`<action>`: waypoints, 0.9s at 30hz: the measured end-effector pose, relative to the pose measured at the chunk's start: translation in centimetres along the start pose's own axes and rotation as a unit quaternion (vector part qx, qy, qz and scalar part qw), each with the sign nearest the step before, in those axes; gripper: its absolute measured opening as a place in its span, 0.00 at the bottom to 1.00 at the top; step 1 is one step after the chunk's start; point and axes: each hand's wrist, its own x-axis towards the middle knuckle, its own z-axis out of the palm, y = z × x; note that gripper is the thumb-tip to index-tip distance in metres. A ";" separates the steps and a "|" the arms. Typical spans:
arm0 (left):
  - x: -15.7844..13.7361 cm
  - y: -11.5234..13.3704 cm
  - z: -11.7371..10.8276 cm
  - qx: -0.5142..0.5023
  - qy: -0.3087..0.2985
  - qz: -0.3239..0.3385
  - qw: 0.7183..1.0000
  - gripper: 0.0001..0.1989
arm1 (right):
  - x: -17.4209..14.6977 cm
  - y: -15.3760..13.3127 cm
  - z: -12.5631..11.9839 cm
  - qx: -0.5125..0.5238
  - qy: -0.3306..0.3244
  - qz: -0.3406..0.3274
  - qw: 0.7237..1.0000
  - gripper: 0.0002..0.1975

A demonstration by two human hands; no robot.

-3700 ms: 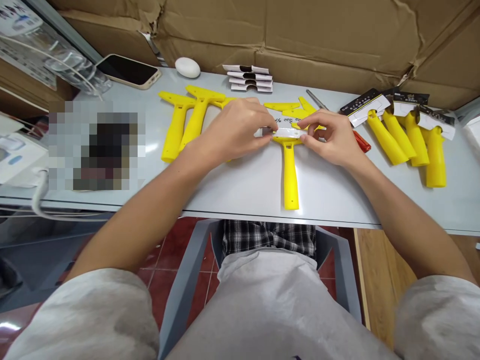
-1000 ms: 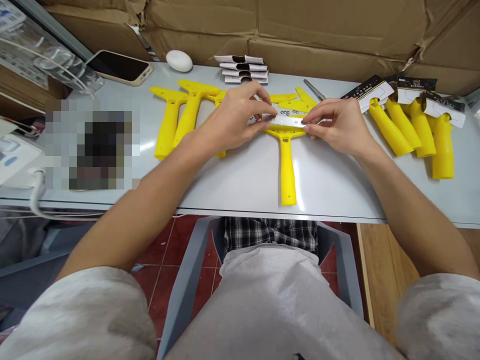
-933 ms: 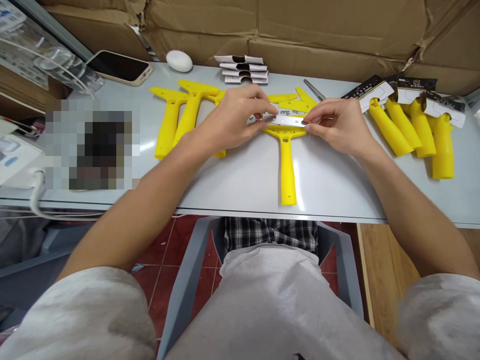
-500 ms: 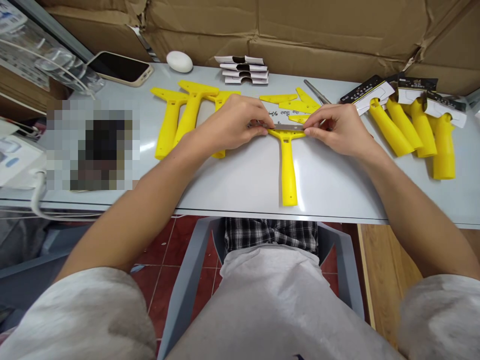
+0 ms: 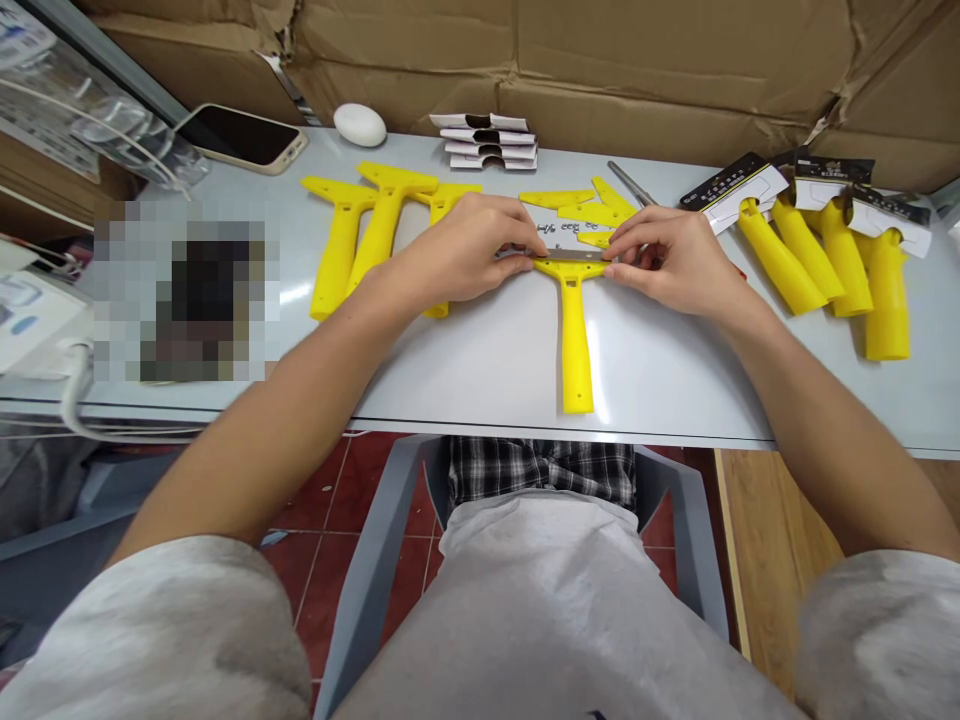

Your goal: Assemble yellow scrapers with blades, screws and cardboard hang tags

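Note:
A yellow scraper handle lies on the table before me, its wide head pointing away. Along that head's far edge sits a thin metal blade. My left hand pinches the left end of the blade, at the head's left corner. At the right end, my right hand grips the blade between thumb and fingers. Just beyond the blade are small screws and loose yellow head pieces, partly hidden by my right hand.
Yellow handles lie left of my left arm. Carded scrapers rest at the right. A stack of folded cards, a white oval object, a phone and a pen-like metal tool line the back, before cardboard.
The blade and handle have shifted very slightly left. My right fingers have moved a little at the blade's right end; my left hand is almost unchanged.

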 end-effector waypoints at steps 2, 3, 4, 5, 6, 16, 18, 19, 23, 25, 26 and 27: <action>0.0 0.0 0.1 0.002 0.002 0.002 1.000 0.16 | -0.1 -0.1 0.0 -0.010 -0.003 0.001 1.000 0.39; 0.0 -0.1 0.1 0.004 0.003 0.004 1.000 0.16 | -0.1 -0.2 0.0 -0.016 -0.004 0.001 1.000 0.40; 0.0 -0.1 0.2 0.006 0.004 0.006 1.000 0.16 | -0.1 -0.3 0.0 -0.023 -0.005 -0.001 1.000 0.40; 0.0 -0.1 0.2 0.007 0.006 0.008 1.000 0.16 | -0.1 -0.4 0.0 -0.029 -0.005 -0.005 1.000 0.39; 0.0 -0.1 0.3 0.009 0.008 0.008 1.000 0.16 | -0.1 -0.5 0.0 -0.035 -0.005 -0.010 0.999 0.39; 0.0 0.0 0.4 0.021 0.014 0.004 1.000 0.17 | -0.1 0.0 0.1 -0.037 0.008 -0.030 0.999 0.28; -0.1 0.1 0.4 0.025 0.009 0.002 1.000 0.18 | -0.1 0.0 0.1 -0.041 0.008 -0.029 0.999 0.26; -0.1 0.2 0.4 0.029 0.006 0.002 1.000 0.18 | -0.1 0.0 0.1 -0.043 0.007 -0.028 0.999 0.26; -0.1 0.4 0.4 0.035 -0.003 0.005 0.999 0.19 | 0.0 0.0 0.1 -0.050 0.002 -0.032 0.998 0.26; -0.1 0.5 0.3 0.035 -0.004 0.005 0.999 0.19 | 0.0 0.0 0.0 -0.058 -0.004 -0.040 0.997 0.26; 0.0 0.5 0.3 0.035 -0.004 0.005 0.999 0.19 | 0.0 0.0 0.0 -0.061 -0.007 -0.044 0.997 0.25; 0.0 0.6 0.3 0.036 -0.003 0.004 0.999 0.19 | 0.0 0.0 0.0 -0.064 -0.010 -0.046 0.997 0.25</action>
